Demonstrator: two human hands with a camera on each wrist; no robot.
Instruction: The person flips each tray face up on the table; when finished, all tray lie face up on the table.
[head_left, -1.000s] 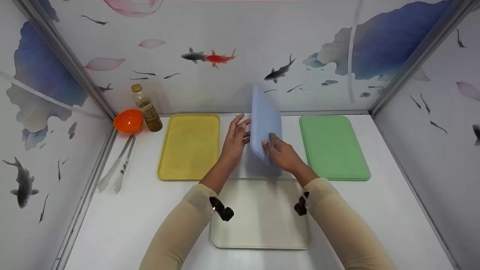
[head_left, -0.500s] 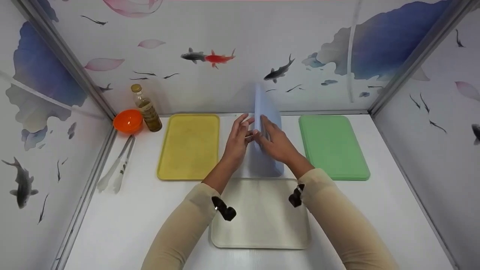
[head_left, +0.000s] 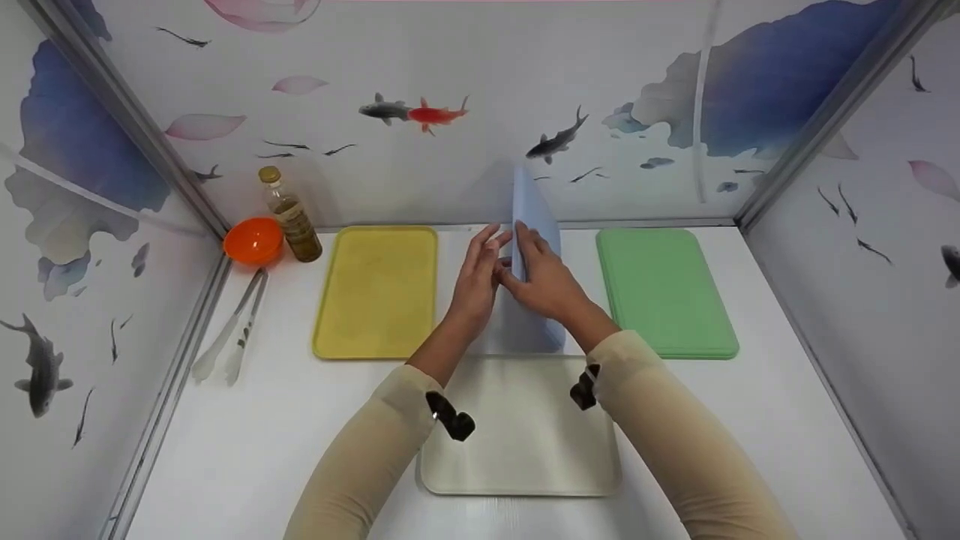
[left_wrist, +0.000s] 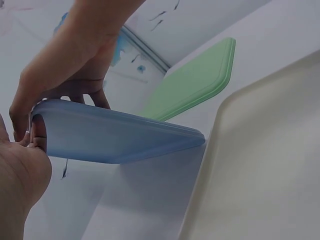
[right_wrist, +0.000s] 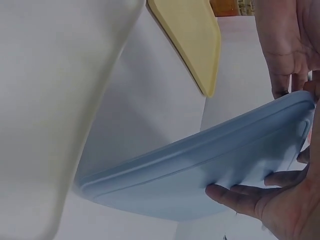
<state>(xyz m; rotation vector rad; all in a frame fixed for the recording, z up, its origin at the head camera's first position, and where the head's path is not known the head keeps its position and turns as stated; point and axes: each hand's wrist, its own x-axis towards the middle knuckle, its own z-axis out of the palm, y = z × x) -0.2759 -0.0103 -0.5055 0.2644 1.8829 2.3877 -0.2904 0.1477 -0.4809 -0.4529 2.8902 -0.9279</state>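
A blue tray (head_left: 540, 210) stands on edge, its face turned sideways, behind a cream tray (head_left: 517, 427). My right hand (head_left: 551, 285) grips its near upper part: the fingers lie along the right face and the thumb comes round the edge. In the right wrist view those fingers spread over the blue tray's ridged underside (right_wrist: 200, 175). My left hand (head_left: 474, 281) is on the other side, fingers mostly straight, with fingertips right at the tray's edge. The left wrist view shows the tray's smooth inner face (left_wrist: 115, 135) and its lower corner close to the cream tray's rim (left_wrist: 212, 135).
A yellow tray (head_left: 379, 292) lies to the left, a green tray (head_left: 667, 292) upside down to the right. At the back left stand an orange bowl (head_left: 253, 241) and an oil bottle (head_left: 294, 221), with tongs (head_left: 238, 322) in front. Printed walls (head_left: 465, 180) enclose the white table (head_left: 772, 420).
My right hand has slid up and left along the blue tray, bringing its thumb to the edge. The tray has turned slightly more edge-on and shifted a little right. The left hand barely moved.
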